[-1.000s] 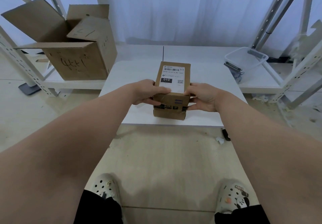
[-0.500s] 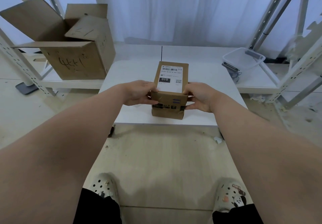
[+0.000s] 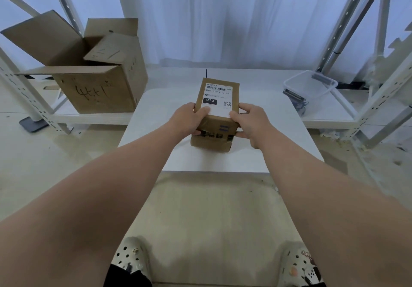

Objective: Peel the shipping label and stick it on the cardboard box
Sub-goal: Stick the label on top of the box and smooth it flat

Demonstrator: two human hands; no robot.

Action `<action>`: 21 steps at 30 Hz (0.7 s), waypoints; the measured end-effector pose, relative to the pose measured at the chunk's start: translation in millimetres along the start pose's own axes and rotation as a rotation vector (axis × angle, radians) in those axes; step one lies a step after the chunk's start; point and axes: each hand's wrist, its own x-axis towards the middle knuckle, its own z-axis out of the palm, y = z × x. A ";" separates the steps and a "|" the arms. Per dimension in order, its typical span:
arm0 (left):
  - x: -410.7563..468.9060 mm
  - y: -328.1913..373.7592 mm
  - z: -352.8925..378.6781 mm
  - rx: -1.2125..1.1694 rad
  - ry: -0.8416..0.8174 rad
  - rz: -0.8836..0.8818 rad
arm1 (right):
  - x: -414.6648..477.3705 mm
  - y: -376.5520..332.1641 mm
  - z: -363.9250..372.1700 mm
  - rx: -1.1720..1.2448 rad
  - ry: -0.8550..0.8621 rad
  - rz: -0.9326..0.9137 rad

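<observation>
White table (image 3: 156, 117), brown cardboard box (image 3: 213, 130) — white barcode label (image 3: 218, 98) on top

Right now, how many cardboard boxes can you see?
2: the labelled cardboard box held on the white table, and an open cardboard box on the left shelf. Others may be hidden.

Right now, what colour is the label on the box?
White with black print, clearest in the head view.

Bare white table (image 3: 160, 117) left, right and front of the cardboard box (image 3: 214, 130). Blocked farther left by an open carton (image 3: 98, 90); farther right by a clear plastic tub (image 3: 312, 86).
</observation>
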 end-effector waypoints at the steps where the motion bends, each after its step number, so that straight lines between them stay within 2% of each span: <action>1: 2.0 1.4 1.2 0.019 0.026 0.025 | 4.3 0.4 0.3 -0.023 0.043 -0.034; 4: 9.6 2.4 7.1 0.014 0.074 0.055 | 17.3 2.6 -0.6 -0.085 0.135 -0.104; 9: 24.2 -2.5 16.3 0.011 0.139 0.053 | 34.1 3.3 -4.9 -0.167 0.171 -0.127; 14: 29.9 -2.3 17.7 0.145 0.211 0.080 | 41.6 7.6 -7.0 -0.216 0.145 -0.073; 17: 27.4 1.6 15.7 0.307 0.293 0.123 | 41.0 9.3 -4.9 -0.325 0.146 -0.110; 21: 19.9 3.0 10.2 0.348 0.329 0.152 | 32.4 6.7 -4.8 -0.528 0.195 -0.202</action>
